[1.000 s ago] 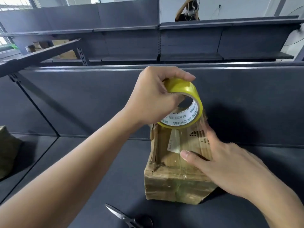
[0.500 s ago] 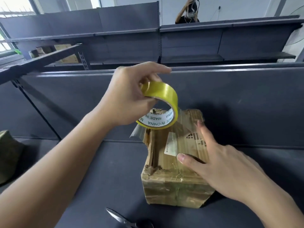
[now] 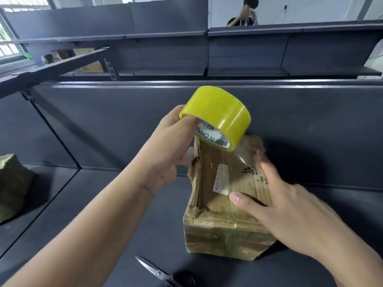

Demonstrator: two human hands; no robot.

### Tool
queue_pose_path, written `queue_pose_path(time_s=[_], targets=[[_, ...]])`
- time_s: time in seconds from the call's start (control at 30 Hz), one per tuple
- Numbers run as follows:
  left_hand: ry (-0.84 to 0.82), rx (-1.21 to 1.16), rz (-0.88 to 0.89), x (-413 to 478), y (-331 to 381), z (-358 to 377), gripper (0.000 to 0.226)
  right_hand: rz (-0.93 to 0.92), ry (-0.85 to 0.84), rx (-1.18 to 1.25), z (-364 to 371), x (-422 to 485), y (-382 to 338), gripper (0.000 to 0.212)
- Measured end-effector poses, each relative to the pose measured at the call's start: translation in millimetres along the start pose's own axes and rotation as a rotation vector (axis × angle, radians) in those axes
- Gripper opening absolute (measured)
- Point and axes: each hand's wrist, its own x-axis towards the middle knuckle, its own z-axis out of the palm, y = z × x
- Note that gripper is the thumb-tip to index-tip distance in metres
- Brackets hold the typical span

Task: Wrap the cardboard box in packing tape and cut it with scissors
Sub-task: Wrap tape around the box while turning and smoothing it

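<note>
Entry, head view. The cardboard box point(image 3: 219, 230) stands on the dark shelf board point(image 3: 124, 214), centre-right and near the front edge of my view, one corner turned toward the camera. Condition: worn brown cardboard, the left top edge torn and frayed, the near corner crushed. Glossy clear tape already bands the lower sides, wrinkled in places. The top carries a small white label point(image 3: 221, 181) and some black printed marks, too small for me to read. The left hand point(image 3: 165, 150) grips the tape roll point(image 3: 219, 112), thumb tucked into the core and fingers curled round the far side; the roll is yellow with a white printed core, held tilted just above the box's far left edge. A clear strip point(image 3: 234, 160) runs from the roll down onto the box top. The right hand point(image 3: 290, 214) lies flat on the top's right half, fingers straight and spread, thumb near the label, pressing down and gripping nothing. The scissors point(image 3: 153, 271) lie on the board in front of the box, blades together, untouched by either hand. An olive wrapped bundle point(image 3: 12, 183) sits far left.
</note>
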Motion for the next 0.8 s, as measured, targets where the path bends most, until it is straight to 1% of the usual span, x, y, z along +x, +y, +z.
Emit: queue_pose_path(time_s=[0.07,0.17,0.33,0.47,0.57,0.63,0.67,0.7,0.77,0.8], targets=[[0.039,-0.058,-0.071,2.9,1.4,3.2,0.029,-0.004,-0.011,-0.005,0.4,0.6,0.8,0.103],[0.071,-0.095,-0.121,3.7,-0.6,5.0,0.025,0.0,0.0,0.002,0.0,1.0,1.7,0.102],[0.049,-0.152,-0.117,2.9,-2.9,4.3,0.028,-0.014,0.016,-0.007,-1.0,-0.7,0.8,0.1],[0.06,-0.218,-0.091,-1.0,-0.9,4.9,0.032,0.014,0.021,-0.075,-3.1,-1.2,-3.2,0.104],[0.047,-0.287,-0.113,-3.7,2.1,5.8,0.026,0.034,0.047,-0.083,-3.9,1.7,-9.7,0.107],[0.043,-0.316,-0.135,-5.9,4.7,7.7,0.02,0.024,0.141,-0.098,1.0,0.6,-16.3,0.107],[0.05,-0.323,-0.136,-6.1,4.9,8.2,0.018,0.002,0.24,-0.122,4.0,-1.6,-19.3,0.104],[0.059,-0.332,-0.136,-6.2,4.4,8.3,0.018,-0.038,0.38,-0.126,8.0,-3.8,-21.5,0.093],[0.07,-0.357,-0.147,-6.4,2.2,8.2,0.018,-0.211,0.678,-0.041,21.6,-7.2,-27.9,0.051],[0.072,-0.368,-0.158,-6.3,0.1,8.0,0.02,-0.332,0.756,-0.003,29.2,-7.5,-33.2,0.034]])
